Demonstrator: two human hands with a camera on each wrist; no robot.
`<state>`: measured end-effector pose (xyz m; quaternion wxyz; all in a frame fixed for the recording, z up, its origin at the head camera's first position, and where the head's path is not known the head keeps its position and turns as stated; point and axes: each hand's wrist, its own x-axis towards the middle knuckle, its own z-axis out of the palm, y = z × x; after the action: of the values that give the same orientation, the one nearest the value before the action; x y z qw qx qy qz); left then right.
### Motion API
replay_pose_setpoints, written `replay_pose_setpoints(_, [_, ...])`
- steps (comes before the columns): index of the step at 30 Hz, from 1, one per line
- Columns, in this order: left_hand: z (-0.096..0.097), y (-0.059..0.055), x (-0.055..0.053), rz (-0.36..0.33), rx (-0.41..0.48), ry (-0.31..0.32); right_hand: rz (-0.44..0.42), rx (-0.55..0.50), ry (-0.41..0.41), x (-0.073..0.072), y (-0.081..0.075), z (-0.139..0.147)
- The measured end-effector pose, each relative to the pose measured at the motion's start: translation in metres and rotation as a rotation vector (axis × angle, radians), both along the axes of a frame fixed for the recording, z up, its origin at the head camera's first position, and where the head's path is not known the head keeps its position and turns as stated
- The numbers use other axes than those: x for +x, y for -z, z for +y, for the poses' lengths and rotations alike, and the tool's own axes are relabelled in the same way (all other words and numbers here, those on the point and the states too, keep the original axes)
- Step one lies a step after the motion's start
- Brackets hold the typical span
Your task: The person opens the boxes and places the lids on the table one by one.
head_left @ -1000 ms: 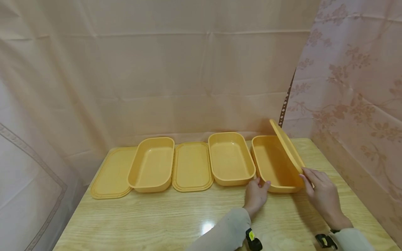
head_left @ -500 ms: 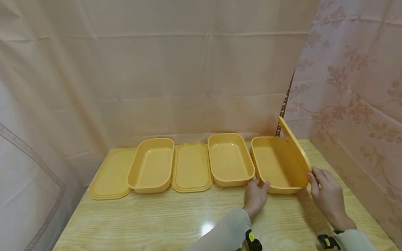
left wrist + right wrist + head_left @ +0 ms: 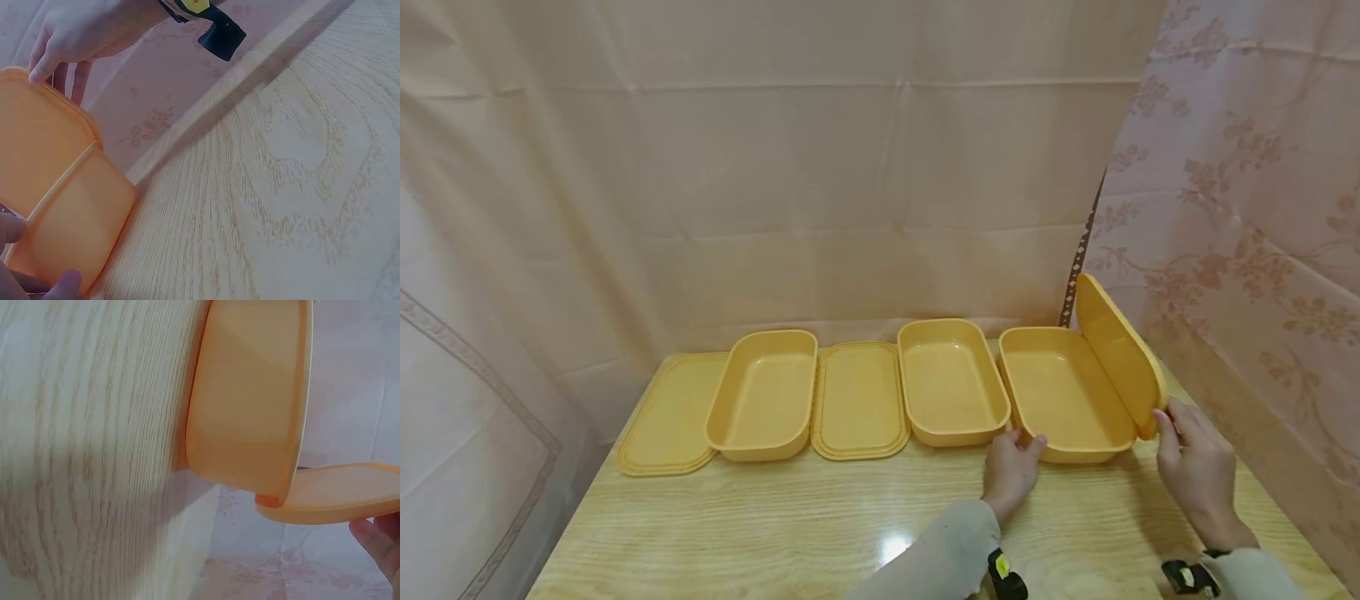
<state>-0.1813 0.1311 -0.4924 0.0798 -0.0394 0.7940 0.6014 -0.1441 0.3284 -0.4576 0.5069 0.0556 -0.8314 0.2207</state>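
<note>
At the right end of the row sits a yellow plastic food container (image 3: 1067, 392), uncovered. My left hand (image 3: 1009, 473) holds its near left corner, the thumb on the front wall. My right hand (image 3: 1198, 471) pinches the near end of a yellow lid (image 3: 1116, 350), which stands tilted up along the container's right side. In the left wrist view the right hand's thumb lies on the lid's inner face, and the lid's lower edge meets the container rim (image 3: 59, 184). The right wrist view shows the lid (image 3: 331, 494) against the container's rim.
Two more uncovered yellow containers, one in the middle (image 3: 953, 379) and one further left (image 3: 763, 392), stand on the wooden table (image 3: 760, 533). Flat lids lie between them (image 3: 861, 400) and at the far left (image 3: 673, 412). Curtains (image 3: 865, 167) hang behind and at the sides.
My right hand has swung the lid rightward and outward, from leaning over the container to standing outside its right rim. The left hand has stayed at the container's corner.
</note>
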Motion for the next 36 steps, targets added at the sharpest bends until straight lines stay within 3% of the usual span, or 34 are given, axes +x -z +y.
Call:
replay_pose_setpoints(9, [0.000,0.000,0.000,-0.015,0.024,0.001,0.014,-0.204,0.058,0.002,-0.001,0.002])
replay_pose_setpoints(16, [0.000,0.002,-0.001,-0.033,0.039,0.005,0.022,-0.300,0.095,0.003,-0.002,0.006])
replay_pose_setpoints(21, [-0.001,-0.001,-0.001,-0.034,0.045,0.015,-0.016,-0.381,0.141,0.004,-0.001,0.008])
replay_pose_setpoints(31, [-0.002,0.001,-0.001,-0.038,0.060,0.027,-0.183,-0.760,0.117,0.003,0.006,0.014])
replay_pose_setpoints(36, [-0.002,0.002,-0.002,-0.034,0.070,0.030,-0.180,-0.989,0.033,0.003,0.008,0.018])
